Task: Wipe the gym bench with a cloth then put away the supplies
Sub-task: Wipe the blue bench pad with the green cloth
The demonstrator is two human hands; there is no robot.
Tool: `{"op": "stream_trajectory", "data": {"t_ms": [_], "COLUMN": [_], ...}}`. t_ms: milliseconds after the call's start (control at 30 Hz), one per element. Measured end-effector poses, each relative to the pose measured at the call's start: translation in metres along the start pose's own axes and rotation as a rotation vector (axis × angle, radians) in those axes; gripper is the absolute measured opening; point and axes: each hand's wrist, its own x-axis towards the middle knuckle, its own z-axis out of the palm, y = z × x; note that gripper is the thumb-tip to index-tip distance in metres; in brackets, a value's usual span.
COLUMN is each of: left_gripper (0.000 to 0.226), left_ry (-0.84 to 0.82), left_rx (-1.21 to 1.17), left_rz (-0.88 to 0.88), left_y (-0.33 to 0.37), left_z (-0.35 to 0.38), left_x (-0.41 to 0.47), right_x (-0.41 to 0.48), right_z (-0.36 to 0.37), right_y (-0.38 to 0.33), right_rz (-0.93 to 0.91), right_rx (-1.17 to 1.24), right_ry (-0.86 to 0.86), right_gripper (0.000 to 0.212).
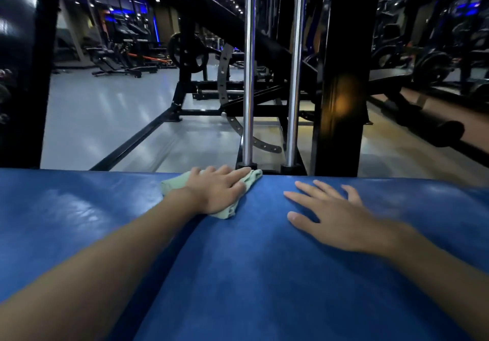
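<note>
The blue padded gym bench [251, 274] fills the lower half of the head view. My left hand [217, 190] lies flat on a pale green cloth [252, 179], pressing it against the pad near the bench's far edge. The cloth shows around the hand, at the fingertips, the wrist side and below the palm. My right hand [330, 219] rests flat on the bare pad to the right, fingers spread, holding nothing.
Just beyond the bench's far edge stand two chrome guide rods [248, 76] and a thick black upright post [344, 76]. A black machine frame [185, 97] sits on the grey floor behind. More benches and weight plates fill the dim background.
</note>
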Motion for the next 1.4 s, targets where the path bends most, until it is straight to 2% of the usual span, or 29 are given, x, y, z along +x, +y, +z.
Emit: {"op": "stream_trajectory", "data": {"t_ms": [167, 300, 400, 467, 567, 700, 833, 900, 967, 1067, 1267, 1400], "left_gripper": [0.07, 0.058, 0.056, 0.056, 0.06, 0.06, 0.076, 0.076, 0.078, 0.081, 0.058, 0.053], "left_ry": [-0.055, -0.046, -0.028, 0.009, 0.103, 0.133, 0.138, 0.142, 0.129, 0.098, 0.078, 0.076], "left_rx": [0.014, 0.068, 0.034, -0.038, -0.139, -0.139, -0.17, -0.188, -0.189, -0.194, -0.182, -0.193], "left_rz": [-0.095, -0.021, 0.064, 0.085, 0.105, 0.044, -0.054, -0.087, -0.087, -0.072, 0.029, 0.036], "left_y": [-0.014, 0.053, 0.102, 0.105, 0.082, 0.04, 0.003, -0.007, -0.013, -0.004, 0.033, 0.045], "left_z": [-0.007, -0.009, -0.005, -0.002, 0.0, 0.006, 0.007, 0.006, 0.004, -0.001, -0.003, -0.004], "left_x": [-0.005, 0.014, 0.03, 0.033, 0.018, -0.012, -0.03, -0.034, -0.037, -0.034, -0.027, -0.024], "right_x": [-0.013, -0.012, -0.013, -0.012, 0.002, 0.05, 0.095, 0.103, 0.103, 0.089, 0.056, 0.065], "right_z": [0.005, 0.007, 0.008, 0.003, -0.008, -0.036, -0.028, -0.011, -0.003, -0.002, -0.012, -0.007], "right_y": [0.017, 0.016, 0.025, 0.034, 0.031, -0.019, -0.065, -0.07, -0.064, -0.043, 0.029, 0.015], "right_rz": [0.016, -0.013, 0.009, 0.074, 0.057, -0.034, -0.07, -0.071, -0.064, -0.069, 0.071, 0.084], "right_rx": [0.01, 0.072, 0.313, 0.428, 0.259, 0.252, 0.296, 0.186, 0.078, 0.028, -0.001, -0.08], "right_ry": [0.021, 0.07, 0.334, 0.468, 0.435, 0.449, 0.266, 0.121, 0.072, 0.095, 0.087, 0.108], "right_gripper": [0.061, 0.058, 0.041, 0.036, 0.037, 0.039, 0.046, 0.053, 0.056, 0.057, 0.059, 0.064]}}
